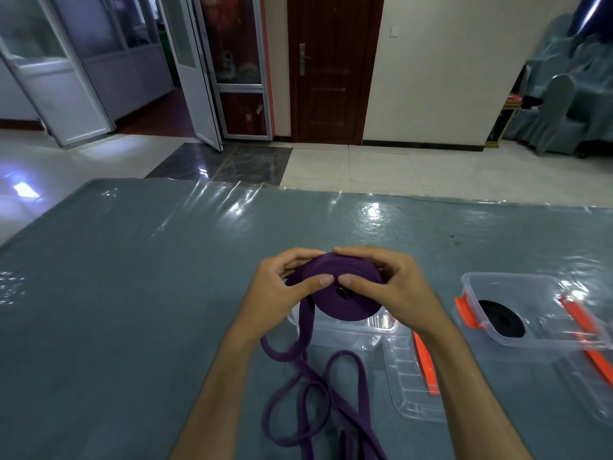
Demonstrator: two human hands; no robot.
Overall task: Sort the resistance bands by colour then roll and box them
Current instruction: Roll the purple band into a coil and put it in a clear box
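A purple resistance band (345, 293) is partly wound into a thick roll that I hold above a clear plastic box (348, 330). My left hand (282, 290) grips the roll's left side, thumb on top. My right hand (388, 287) grips its right side, thumb beside the left thumb. The loose tail of the purple band (311, 393) hangs down and loops over the table towards me. A rolled black band (502, 318) lies inside a second clear box (530, 340) at the right.
A clear lid with an orange clip (424, 366) lies in front of the near box. Another orange-clipped lid (587, 333) lies by the right box. The table (132, 293) has a blue-grey cover under shiny plastic. Tiled floor and doors lie beyond.
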